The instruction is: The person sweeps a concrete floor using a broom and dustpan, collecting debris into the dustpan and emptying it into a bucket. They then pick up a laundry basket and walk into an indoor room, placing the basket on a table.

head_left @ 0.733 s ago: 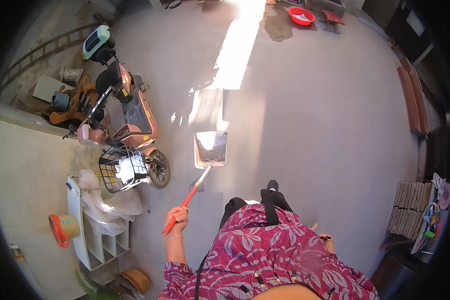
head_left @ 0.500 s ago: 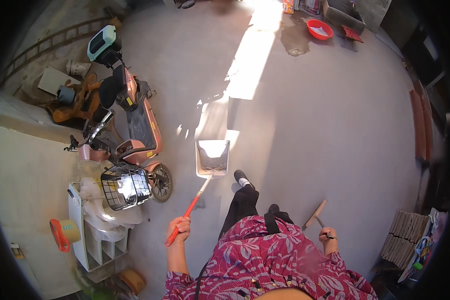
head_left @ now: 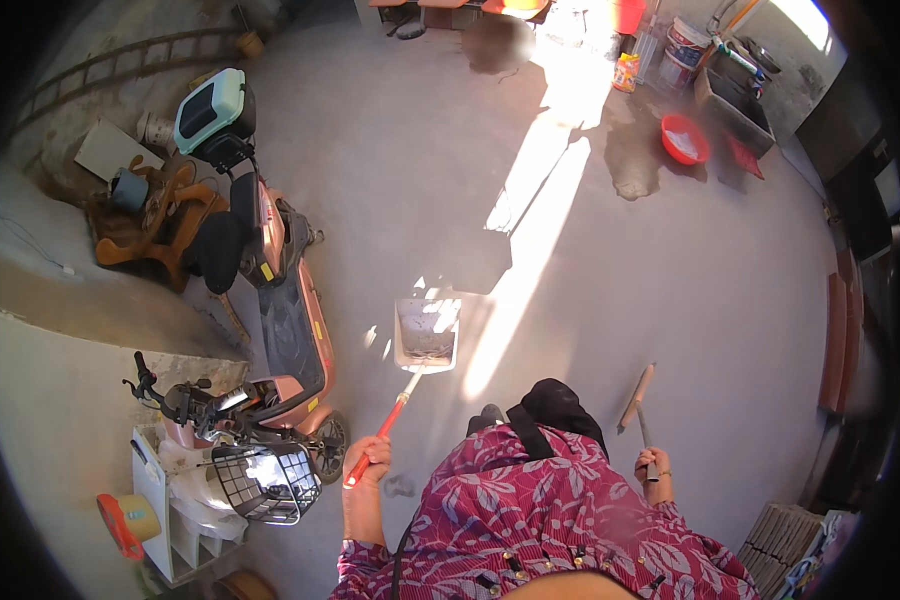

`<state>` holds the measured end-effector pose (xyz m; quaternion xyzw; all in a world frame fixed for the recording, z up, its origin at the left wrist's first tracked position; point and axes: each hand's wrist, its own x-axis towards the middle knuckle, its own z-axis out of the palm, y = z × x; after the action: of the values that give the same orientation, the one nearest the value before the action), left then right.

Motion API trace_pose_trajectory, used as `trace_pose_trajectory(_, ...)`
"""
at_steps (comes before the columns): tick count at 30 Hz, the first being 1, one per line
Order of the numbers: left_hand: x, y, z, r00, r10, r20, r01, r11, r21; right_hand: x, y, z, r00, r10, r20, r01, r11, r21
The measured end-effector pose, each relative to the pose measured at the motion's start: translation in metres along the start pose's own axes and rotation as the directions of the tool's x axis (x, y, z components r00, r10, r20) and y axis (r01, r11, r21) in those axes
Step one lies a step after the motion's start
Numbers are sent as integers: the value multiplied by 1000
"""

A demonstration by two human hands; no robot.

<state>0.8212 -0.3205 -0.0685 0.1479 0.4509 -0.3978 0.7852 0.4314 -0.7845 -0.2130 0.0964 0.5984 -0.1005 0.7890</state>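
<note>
My left hand (head_left: 368,460) is wrapped round the red handle of a long-handled dustpan (head_left: 427,362). The white pan points ahead of me, low over the grey floor, with some debris visible inside. Whether it touches the floor I cannot tell. On my right side, my right hand (head_left: 654,470) is closed round the dark stick of a broom (head_left: 637,398). Its narrow tan head is ahead of that hand and well apart from the dustpan.
A pink electric scooter (head_left: 305,320) with a wire basket (head_left: 267,483) stands at the left, beside a wooden chair (head_left: 160,235). Far right are a red basin (head_left: 683,140), a stone trough (head_left: 735,108) and a wet patch (head_left: 632,165). Stacked cardboard (head_left: 778,540) lies near right.
I have stepped ahead; the scooter and cardboard have slid nearer in view, and more of the far end shows. Dustpan and broom stay in my hands, and the broom head has swung slightly forward.
</note>
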Motion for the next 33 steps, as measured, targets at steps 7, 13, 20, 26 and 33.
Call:
trace_pose_trajectory(7, 85, 55, 122, 995, 89, 39, -87, 994, -61, 65, -23, 165, 989, 44, -144, -48, 999, -22)
trace_pose_trajectory(13, 131, 96, 228, 986, 158, 56, -148, 978, -147, 105, -67, 347, 966, 178, -189, -166, 983, 73)
trace_pose_trajectory(20, 176, 139, 339, 961, 261, 87, -235, 943, -236, 150, -115, 542, 961, 255, -105, -222, 942, 250)
trace_pose_trajectory(26, 230, 216, 425, 961, 268, 72, -246, 943, -224, 215, -121, 678, 964, 259, 59, -243, 950, -195)
trace_pose_trajectory(33, 321, 331, 535, 973, 191, 127, -142, 938, -316, 271, -128, 814, 942, 304, 139, -221, 880, -421)
